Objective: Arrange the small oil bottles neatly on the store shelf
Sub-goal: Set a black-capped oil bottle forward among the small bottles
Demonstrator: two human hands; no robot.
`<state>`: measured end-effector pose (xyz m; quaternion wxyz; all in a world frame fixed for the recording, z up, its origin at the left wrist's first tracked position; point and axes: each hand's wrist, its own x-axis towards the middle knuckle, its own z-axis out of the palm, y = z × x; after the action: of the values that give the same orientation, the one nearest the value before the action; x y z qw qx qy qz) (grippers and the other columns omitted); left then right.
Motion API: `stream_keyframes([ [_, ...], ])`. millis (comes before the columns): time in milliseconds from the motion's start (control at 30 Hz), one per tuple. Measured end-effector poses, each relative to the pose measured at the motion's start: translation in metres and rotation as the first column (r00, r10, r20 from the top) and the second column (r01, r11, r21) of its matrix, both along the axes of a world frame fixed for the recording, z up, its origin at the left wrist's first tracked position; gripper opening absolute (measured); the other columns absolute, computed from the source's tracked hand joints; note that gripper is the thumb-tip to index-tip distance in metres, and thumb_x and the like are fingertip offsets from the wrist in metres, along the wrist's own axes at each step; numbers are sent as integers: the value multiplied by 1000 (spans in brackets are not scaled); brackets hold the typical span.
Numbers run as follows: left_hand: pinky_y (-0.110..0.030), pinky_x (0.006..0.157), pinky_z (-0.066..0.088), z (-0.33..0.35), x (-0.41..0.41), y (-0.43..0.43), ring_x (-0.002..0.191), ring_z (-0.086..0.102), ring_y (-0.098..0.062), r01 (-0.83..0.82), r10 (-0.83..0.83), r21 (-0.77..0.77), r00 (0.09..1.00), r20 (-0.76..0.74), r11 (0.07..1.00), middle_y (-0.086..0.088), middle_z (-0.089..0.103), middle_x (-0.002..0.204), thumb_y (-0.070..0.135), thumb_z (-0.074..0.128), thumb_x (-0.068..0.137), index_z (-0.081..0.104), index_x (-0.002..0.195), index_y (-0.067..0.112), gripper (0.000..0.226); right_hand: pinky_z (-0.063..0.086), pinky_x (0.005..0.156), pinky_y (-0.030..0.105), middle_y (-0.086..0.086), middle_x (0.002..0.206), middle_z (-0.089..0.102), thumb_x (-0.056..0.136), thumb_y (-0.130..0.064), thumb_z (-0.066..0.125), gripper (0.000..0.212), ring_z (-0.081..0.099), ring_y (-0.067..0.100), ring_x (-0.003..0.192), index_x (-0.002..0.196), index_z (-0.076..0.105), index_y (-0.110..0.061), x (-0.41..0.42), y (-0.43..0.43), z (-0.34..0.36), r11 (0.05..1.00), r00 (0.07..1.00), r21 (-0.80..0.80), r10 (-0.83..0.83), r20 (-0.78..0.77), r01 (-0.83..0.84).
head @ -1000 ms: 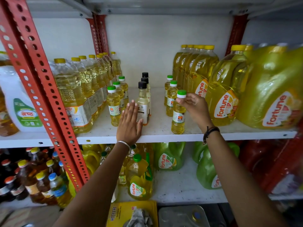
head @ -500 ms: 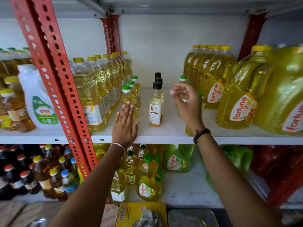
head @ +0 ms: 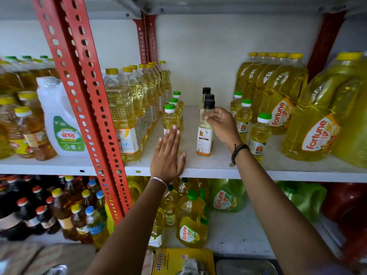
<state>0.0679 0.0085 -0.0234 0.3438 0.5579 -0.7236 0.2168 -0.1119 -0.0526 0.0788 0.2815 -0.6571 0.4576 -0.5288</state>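
Observation:
Three rows of small bottles stand on the white shelf (head: 214,167). A left row of green-capped oil bottles (head: 170,118) runs back from the front. A middle row has black caps; its front black-capped bottle (head: 204,135) carries a white label. My right hand (head: 222,124) grips that bottle at the neck and shoulder. A right row of green-capped bottles (head: 259,133) stands beside my right wrist. My left hand (head: 167,155) lies flat, fingers together, its fingertips touching the front bottle of the left row.
Tall yellow-capped oil bottles (head: 123,116) flank the left row; large Fortune jugs (head: 309,124) stand on the right. A red perforated post (head: 87,92) rises at the shelf's left. The lower shelf holds green-capped jugs (head: 192,221) and dark bottles (head: 39,215).
My right hand let go of the front green-capped bottle of the right row, moved left and closed on the front black-capped bottle. My left hand stayed flat on the shelf.

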Motion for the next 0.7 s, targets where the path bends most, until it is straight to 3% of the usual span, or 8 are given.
stream_keyframes([
  [167, -37, 118, 3, -2, 0, -1, 148, 7, -21, 11, -11, -7, 1000, 6, 1000, -9, 10, 159, 39, 30, 96, 15, 151, 7, 66, 54, 85, 34, 14, 106, 69, 76, -23, 76, 44, 66, 23, 94, 110, 60, -2, -5, 1, 0, 998, 998, -29, -61, 0, 61],
  [367, -36, 118, 2, -1, -1, 1, 148, 6, -20, 10, -10, -6, 1000, -3, 1000, -9, 11, 159, 39, 29, 97, 14, 151, 7, 65, 56, 73, 33, 3, 87, 67, 65, -30, 83, 38, 66, 20, 81, 91, 61, -14, -7, 1, 0, 975, 981, -108, -194, 1, 193],
  [500, -36, 118, 2, 1, -1, 2, 147, 7, -21, 11, -11, 2, 1000, -2, 1000, -9, 11, 159, 39, 28, 97, 15, 151, 6, 65, 53, 69, 30, 0, 84, 64, 64, -34, 84, 39, 64, 17, 78, 87, 56, -18, -6, 0, 0, 975, 981, -113, -194, -30, 189],
  [700, -36, 118, 3, 0, -2, 2, 147, 7, -21, 5, -5, 8, 1000, -3, 1000, -9, 11, 158, 39, 28, 96, 18, 150, 5, 65, 47, 70, 24, -1, 90, 63, 68, -37, 81, 41, 61, 15, 85, 95, 60, -13, -9, -2, 4, 990, 991, -62, -126, -48, 123],
])
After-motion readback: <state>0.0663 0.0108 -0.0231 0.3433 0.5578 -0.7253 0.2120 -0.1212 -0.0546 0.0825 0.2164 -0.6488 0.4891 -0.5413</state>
